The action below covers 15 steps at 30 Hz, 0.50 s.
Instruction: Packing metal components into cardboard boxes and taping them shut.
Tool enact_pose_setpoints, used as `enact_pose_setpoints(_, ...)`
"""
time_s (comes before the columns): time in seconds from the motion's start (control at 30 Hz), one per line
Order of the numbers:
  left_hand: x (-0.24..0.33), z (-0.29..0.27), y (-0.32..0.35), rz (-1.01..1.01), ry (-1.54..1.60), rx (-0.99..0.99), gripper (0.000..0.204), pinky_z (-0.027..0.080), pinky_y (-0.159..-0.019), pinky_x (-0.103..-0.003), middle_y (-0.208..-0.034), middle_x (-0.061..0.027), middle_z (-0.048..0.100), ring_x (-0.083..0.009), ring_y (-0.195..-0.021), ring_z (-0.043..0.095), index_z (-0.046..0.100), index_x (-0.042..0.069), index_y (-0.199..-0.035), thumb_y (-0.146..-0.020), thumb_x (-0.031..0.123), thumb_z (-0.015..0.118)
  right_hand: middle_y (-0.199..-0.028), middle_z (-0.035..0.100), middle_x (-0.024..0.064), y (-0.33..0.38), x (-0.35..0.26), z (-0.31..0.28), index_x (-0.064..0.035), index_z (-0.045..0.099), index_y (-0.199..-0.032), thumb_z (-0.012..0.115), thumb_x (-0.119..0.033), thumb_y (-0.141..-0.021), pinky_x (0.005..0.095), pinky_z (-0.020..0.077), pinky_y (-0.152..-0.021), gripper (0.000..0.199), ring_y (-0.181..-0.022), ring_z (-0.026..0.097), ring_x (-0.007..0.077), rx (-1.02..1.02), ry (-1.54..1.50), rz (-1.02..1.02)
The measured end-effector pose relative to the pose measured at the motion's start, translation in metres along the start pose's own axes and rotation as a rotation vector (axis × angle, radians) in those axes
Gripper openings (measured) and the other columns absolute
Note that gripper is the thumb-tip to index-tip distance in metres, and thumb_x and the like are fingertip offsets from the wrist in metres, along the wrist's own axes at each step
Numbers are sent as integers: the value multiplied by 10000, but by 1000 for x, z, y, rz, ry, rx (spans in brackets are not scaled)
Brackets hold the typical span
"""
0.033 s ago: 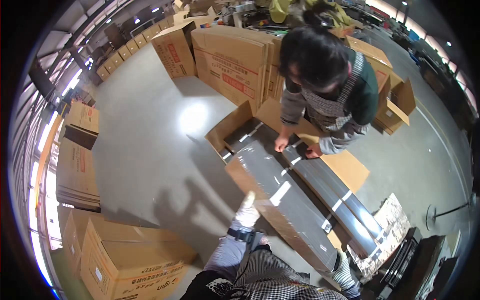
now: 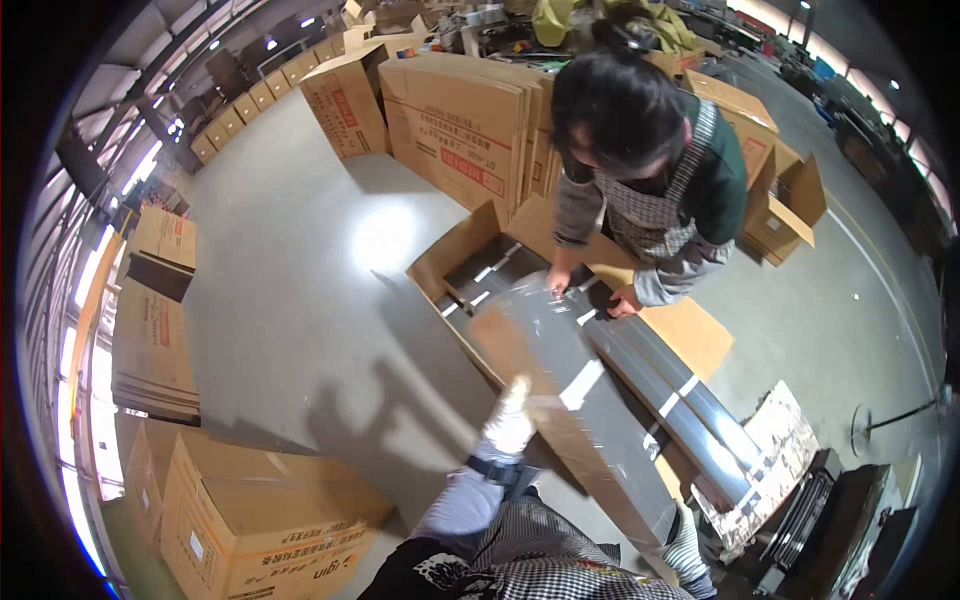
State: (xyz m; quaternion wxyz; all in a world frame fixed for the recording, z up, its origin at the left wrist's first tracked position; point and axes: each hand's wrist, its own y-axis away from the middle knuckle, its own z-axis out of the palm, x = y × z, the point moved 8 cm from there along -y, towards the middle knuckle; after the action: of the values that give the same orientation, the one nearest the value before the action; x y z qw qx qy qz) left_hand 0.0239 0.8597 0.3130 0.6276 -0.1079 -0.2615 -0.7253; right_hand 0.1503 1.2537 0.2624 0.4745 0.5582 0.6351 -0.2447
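Note:
A long dark bundle (image 2: 622, 455), wrapped in clear film with a brown cardboard side and a white tape strip, slants over the near side of an open carton (image 2: 428, 272). My gloved left hand (image 2: 511, 418) grips its near long side. At the lower right end, my gloved right hand (image 2: 685, 545) holds the bundle; its fingers are partly hidden. Other long dark bundles (image 2: 672, 377) with white bands lie in the carton. Across from me, a co-worker's hands (image 2: 626, 302) are at the ends of those bundles, near my bundle's far end.
Flattened cartons (image 2: 455, 120) stand behind the open carton. A large closed box (image 2: 270, 520) sits at lower left, with stacked cardboard (image 2: 155, 340) beyond it. Black equipment (image 2: 800, 530) stands close on my right. The co-worker (image 2: 650, 170) leans over the carton's far side.
The bundle's far end has swung to the right and away from me, nearer the co-worker's hands. My left hand has moved right with it; my right hand has hardly moved.

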Motion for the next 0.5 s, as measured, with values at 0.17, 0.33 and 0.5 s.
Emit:
enact_pose_setpoints(0.17, -142, 231, 20, -40, -492, -617, 511, 420, -950, -346, -1169, -95, 556, -195, -1029, 538, 452, 26, -1266, -832, 207, 652, -1256, 428, 110, 113, 54, -53, -36, 292, -1345, 899, -202, -451, 370, 365, -1006, 1093, -1157, 432, 237, 317, -234, 49)
enact_pose_setpoints(0.33, -305, 289, 85, -78, -888, -982, 1142, 265, -1094, -358, -1454, -210, 252, -266, -1336, 278, 14, 45, -1460, -635, 194, 790, -1000, 553, 33, 135, -23, -129, -45, 455, -1193, 826, -243, -595, 321, 472, -765, 731, -917, 537, 153, 570, -547, -133)
enact_pose_setpoints(0.5, -345, 181, 98, 68, -1418, -1044, 1032, 311, -1068, -376, -1354, -246, 391, -346, -1277, 378, 216, -7, -1411, -614, 261, 814, -977, 592, 67, 167, -40, -189, -14, 509, -1163, 641, -187, -716, 334, 466, -771, 497, -831, 574, 187, 865, -843, -219)
